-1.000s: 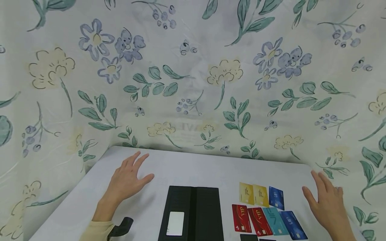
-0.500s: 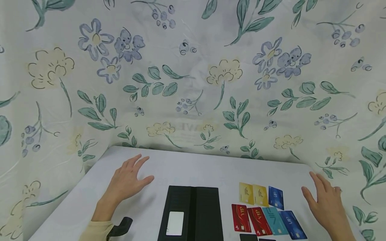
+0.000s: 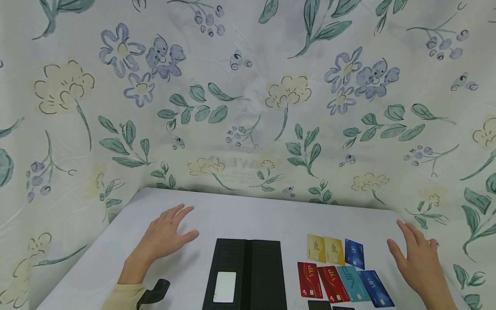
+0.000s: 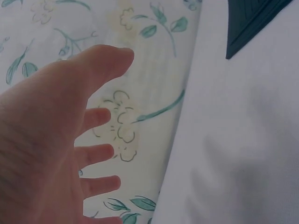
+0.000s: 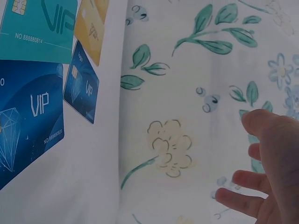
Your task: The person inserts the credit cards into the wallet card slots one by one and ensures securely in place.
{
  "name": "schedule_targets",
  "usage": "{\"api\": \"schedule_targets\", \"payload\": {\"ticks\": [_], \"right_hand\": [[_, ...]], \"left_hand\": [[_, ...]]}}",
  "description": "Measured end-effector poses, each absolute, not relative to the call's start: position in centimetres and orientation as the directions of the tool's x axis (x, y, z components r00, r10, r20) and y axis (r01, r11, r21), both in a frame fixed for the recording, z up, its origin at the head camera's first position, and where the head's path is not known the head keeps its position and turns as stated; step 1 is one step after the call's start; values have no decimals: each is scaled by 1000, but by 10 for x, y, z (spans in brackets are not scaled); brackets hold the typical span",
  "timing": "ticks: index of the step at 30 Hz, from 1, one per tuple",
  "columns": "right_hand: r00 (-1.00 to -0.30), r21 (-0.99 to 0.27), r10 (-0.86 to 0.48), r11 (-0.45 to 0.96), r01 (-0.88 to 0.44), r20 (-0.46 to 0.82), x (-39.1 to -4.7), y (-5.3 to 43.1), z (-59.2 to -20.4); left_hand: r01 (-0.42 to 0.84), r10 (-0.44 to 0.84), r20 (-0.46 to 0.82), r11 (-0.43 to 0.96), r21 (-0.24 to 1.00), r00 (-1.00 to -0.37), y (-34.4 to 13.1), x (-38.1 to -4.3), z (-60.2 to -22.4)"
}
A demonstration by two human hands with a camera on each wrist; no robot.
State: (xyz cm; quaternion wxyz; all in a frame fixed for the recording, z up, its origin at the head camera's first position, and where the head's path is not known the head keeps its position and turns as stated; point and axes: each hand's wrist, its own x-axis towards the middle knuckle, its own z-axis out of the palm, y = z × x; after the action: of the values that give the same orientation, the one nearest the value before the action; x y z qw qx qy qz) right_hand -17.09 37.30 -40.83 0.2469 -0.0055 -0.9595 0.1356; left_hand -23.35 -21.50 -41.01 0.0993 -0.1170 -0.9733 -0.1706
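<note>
My left hand (image 3: pixel 162 237) is held over the left part of the white table, fingers spread and nothing in them. To its right an unfolded black wallet (image 3: pixel 267 275) lies flat, a white rectangle (image 3: pixel 224 287) showing on its left half. My right hand (image 3: pixel 418 258), also holding nothing, is at the table's right edge with fingers loosely extended. Nearest to it are a large blue VIP card (image 3: pixel 376 289) and a small blue card (image 3: pixel 354 254). Left of those lie a teal card (image 3: pixel 353 284), two red cards (image 3: pixel 310 280) and two yellow cards (image 3: pixel 316 248).
The white table (image 3: pixel 240 215) ends at a hanging floral cloth (image 3: pixel 248 129) along its back and sides. Dark flat pieces (image 3: pixel 319 305) are cut off by the bottom of the head view. A black strap mount (image 3: pixel 156 292) sits on my left wrist.
My left hand has dipped slightly, its fingertips a little lower in the head view. My right hand has barely shifted. Wallet and cards stay where they were.
</note>
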Motion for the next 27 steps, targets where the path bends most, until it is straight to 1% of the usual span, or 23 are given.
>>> {"api": "schedule_targets", "payload": {"ticks": [7, 17, 27], "right_hand": [[-887, -264, 77, 963, -52, 455, -171, 370, -405], [-879, -268, 54, 960, -85, 473, -171, 369, -408], [-890, -269, 64, 961, -67, 451, -173, 366, -406]], "left_hand": [[283, 221, 211, 901, 329, -952, -214, -233, -412], [301, 255, 171, 884, 357, -952, -210, -232, -413], [325, 279, 175, 875, 358, -944, -205, -232, -415]]}}
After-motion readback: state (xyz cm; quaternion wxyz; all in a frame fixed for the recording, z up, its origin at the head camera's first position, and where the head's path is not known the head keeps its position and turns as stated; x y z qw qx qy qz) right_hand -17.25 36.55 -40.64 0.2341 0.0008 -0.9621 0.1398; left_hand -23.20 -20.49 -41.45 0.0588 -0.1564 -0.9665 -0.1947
